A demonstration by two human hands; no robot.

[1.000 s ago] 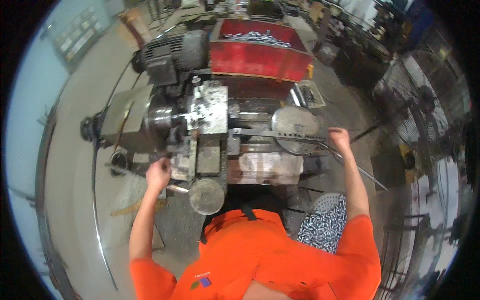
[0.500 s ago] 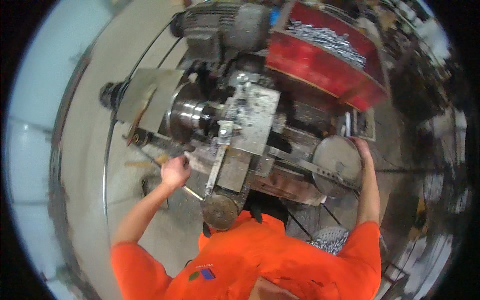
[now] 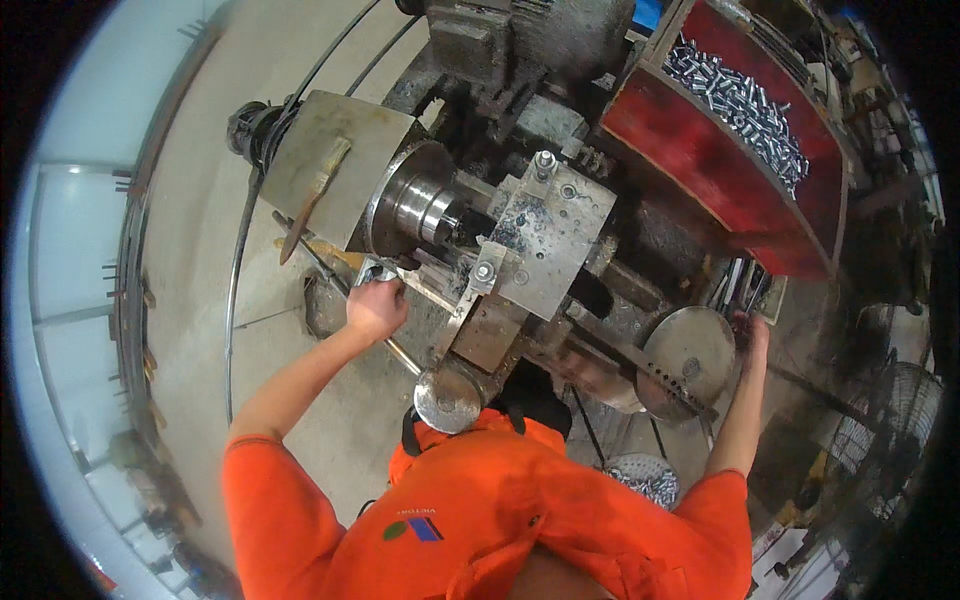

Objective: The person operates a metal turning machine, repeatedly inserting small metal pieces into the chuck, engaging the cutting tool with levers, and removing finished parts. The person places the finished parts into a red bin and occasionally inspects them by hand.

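My left hand (image 3: 378, 308) is closed over a long metal lever (image 3: 402, 356) that runs to a round metal knob (image 3: 447, 400) by my waist. A small silvery bit (image 3: 376, 272) shows at its fingertips, too unclear to name. Just beyond is the machine's shiny round chuck (image 3: 424, 208), facing a steel tool block (image 3: 552, 240) with bolted clamps. At the right, my right hand (image 3: 752, 328) is beside a grey metal disc (image 3: 690, 350) and the near end of a narrow tray (image 3: 772, 300) with rod-like pieces. Its fingers are dark and mostly hidden.
A red bin (image 3: 715, 165) of small silvery metal pieces stands at the far right. The motor (image 3: 525, 45) is at the back, with belts running leftward. A brush (image 3: 318, 198) lies on the metal cover (image 3: 335, 160). Below right, a basket (image 3: 640, 465) holds more small pieces.
The view has shifted, so the machine and bin sit farther right and the picture is sharper. My left hand is a little nearer the chuck; my right hand stays by the disc and tray.
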